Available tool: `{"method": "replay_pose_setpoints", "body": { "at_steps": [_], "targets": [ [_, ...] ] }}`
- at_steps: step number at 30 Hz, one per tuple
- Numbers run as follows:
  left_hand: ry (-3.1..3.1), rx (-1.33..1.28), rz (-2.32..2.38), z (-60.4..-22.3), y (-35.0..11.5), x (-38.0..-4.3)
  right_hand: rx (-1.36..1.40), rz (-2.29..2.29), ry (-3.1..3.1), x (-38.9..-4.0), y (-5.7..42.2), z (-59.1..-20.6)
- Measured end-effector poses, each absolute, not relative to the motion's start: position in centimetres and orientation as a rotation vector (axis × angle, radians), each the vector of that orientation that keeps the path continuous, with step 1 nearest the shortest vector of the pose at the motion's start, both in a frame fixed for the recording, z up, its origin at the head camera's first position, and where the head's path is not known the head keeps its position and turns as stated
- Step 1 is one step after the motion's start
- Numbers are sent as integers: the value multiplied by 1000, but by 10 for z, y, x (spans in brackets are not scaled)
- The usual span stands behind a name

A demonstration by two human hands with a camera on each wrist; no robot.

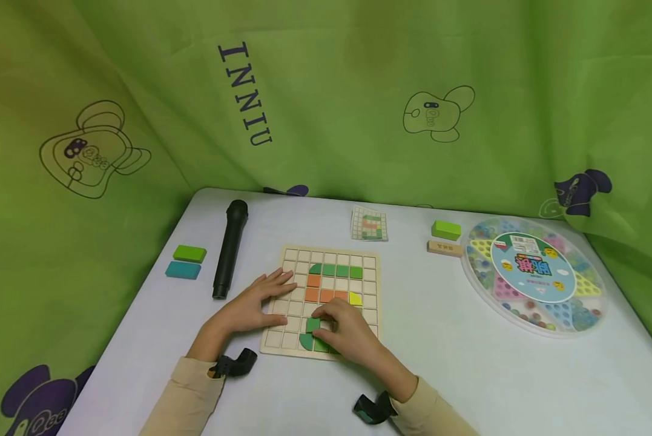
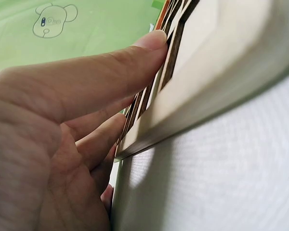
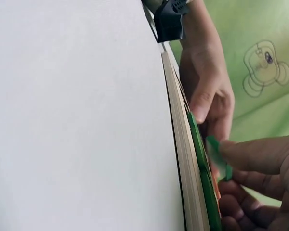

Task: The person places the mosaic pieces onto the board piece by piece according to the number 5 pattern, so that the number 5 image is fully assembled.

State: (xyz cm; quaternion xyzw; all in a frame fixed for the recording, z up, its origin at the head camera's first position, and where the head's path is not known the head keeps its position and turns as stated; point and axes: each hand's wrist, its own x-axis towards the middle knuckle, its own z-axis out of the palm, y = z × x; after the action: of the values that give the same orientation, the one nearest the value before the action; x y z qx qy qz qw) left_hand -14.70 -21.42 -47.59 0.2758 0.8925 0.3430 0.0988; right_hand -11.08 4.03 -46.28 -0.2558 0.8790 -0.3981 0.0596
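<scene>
A wooden grid board (image 1: 295, 257) lies on the white table, with green, orange and yellow tiles set in its squares. My left hand (image 1: 266, 297) rests flat on the board's left side, fingers straight. In the left wrist view the left hand (image 2: 62, 120) presses against the board (image 2: 212, 72) edge. My right hand (image 1: 328, 320) is over the board's lower rows and pinches a small green tile (image 1: 312, 324). The right wrist view shows that green tile (image 3: 217, 156) tilted, held in my fingertips (image 3: 260, 154) just above the board (image 3: 183, 159), with the left hand (image 3: 207, 91) beyond.
A black microphone (image 1: 229, 248) lies left of the board, with a green block (image 1: 189, 253) and a blue block (image 1: 183, 270) beyond it. A pattern card (image 1: 368, 223) lies behind the board. At right are a green block (image 1: 446, 229), a wooden block (image 1: 444, 247) and a round bead tray (image 1: 533, 272).
</scene>
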Motion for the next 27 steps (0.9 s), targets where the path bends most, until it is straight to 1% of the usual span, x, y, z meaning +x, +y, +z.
{"method": "replay_pose_setpoints", "body": {
  "at_steps": [7, 19, 24, 27],
  "targets": [
    [2640, 838, 1015, -478, -213, -148, -772, -1128, 2692, -114, 30, -466],
    [2629, 844, 1023, -475, -216, -147, -746, -1118, 2659, -114, 27, -465],
    [2629, 841, 1024, -477, -216, -147, -757, -1156, 2627, -114, 34, -461],
    [2630, 827, 1026, -477, -216, -146, -765, -1215, 2650, -114, 48, -455]
  ]
}}
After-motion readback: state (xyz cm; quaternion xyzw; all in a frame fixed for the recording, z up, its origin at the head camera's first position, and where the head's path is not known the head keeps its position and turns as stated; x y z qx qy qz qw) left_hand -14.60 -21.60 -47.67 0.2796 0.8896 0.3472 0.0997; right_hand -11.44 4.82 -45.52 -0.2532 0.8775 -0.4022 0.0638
